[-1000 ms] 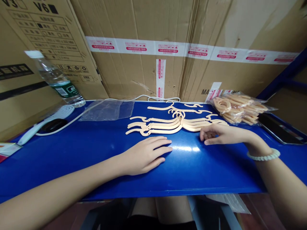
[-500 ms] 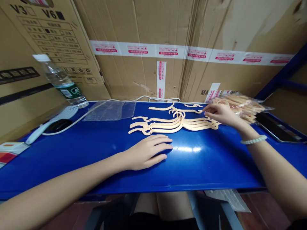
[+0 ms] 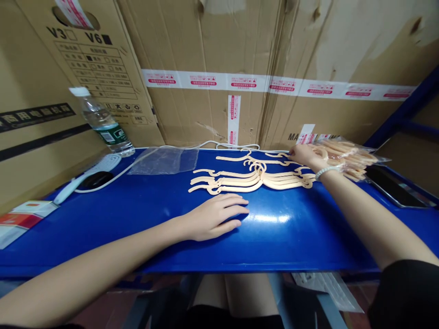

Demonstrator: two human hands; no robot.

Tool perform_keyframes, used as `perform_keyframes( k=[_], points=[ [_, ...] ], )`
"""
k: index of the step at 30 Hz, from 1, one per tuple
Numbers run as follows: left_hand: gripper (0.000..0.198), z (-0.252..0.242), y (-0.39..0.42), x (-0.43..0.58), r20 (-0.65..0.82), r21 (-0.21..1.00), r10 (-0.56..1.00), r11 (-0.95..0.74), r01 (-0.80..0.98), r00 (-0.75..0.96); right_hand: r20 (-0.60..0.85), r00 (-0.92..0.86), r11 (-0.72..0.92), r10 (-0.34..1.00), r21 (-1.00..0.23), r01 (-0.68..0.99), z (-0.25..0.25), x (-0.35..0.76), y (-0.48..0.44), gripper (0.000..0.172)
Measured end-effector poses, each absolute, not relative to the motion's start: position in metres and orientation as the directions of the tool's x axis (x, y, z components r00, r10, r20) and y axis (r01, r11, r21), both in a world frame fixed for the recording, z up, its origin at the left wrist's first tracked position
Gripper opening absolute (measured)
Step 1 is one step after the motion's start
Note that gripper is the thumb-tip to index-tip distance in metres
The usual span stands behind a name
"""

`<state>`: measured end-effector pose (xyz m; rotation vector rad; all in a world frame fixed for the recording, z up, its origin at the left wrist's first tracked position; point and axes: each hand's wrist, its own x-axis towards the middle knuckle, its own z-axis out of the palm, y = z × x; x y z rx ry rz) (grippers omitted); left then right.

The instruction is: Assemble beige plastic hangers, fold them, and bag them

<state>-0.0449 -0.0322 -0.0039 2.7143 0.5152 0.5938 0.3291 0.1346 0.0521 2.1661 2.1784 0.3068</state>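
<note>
My left hand (image 3: 221, 217) lies palm down on the blue table, fingers spread and holding nothing, just in front of a row of beige plastic clothes hangers (image 3: 240, 187). Their arms fan out from overlapping hooks in the middle. Behind them lies another beige hanger (image 3: 233, 158). At the far right, my right hand (image 3: 304, 156) reaches over the row, its fingers closed at the right end of a loose hanger arm (image 3: 276, 155). The fingertips are partly hidden, and the arm still rests on the table.
A clear bag of beige hanger parts (image 3: 350, 155) lies beside my right hand, with a dark phone (image 3: 394, 187) nearby. Leftward are a flat plastic bag (image 3: 164, 161), a water bottle (image 3: 111, 132), a white hairbrush (image 3: 85, 176) and a white cable. Cardboard boxes (image 3: 206, 119) stand behind.
My right hand has moved back and slightly inward from above the hangers, and its fingers have closed at the loose hanger arm. My left hand stays in place. The view has shifted slightly.
</note>
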Motion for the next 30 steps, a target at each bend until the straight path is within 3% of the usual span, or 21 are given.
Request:
perform_keyframes(
  k=[9,21,23,25,30],
  points=[
    [0.034,-0.003,-0.031,-0.044,0.349,0.386,0.402,-0.885,0.261,0.846,0.096,-0.024,0.005,0.995,0.199,0.980,0.049,0.323,0.138,0.021],
    [0.027,-0.001,-0.031,-0.042,0.396,0.616,0.517,-0.763,0.199,0.759,0.318,-0.160,0.133,0.934,0.106,0.986,0.065,0.313,0.084,0.027],
    [0.026,0.000,-0.031,-0.042,0.389,0.660,0.562,-0.723,0.204,0.730,0.404,-0.160,0.176,0.901,-0.002,0.984,0.068,0.310,0.074,0.023],
    [0.026,0.001,-0.032,-0.041,0.378,0.736,0.620,-0.651,0.183,0.688,0.458,-0.135,0.242,0.879,-0.185,0.952,0.071,0.301,0.060,0.022],
    [0.029,0.000,-0.030,-0.036,0.283,0.942,0.789,-0.336,-0.003,0.546,0.279,-0.208,0.347,0.938,-0.725,0.595,0.074,0.257,0.017,0.033]
  ],
)
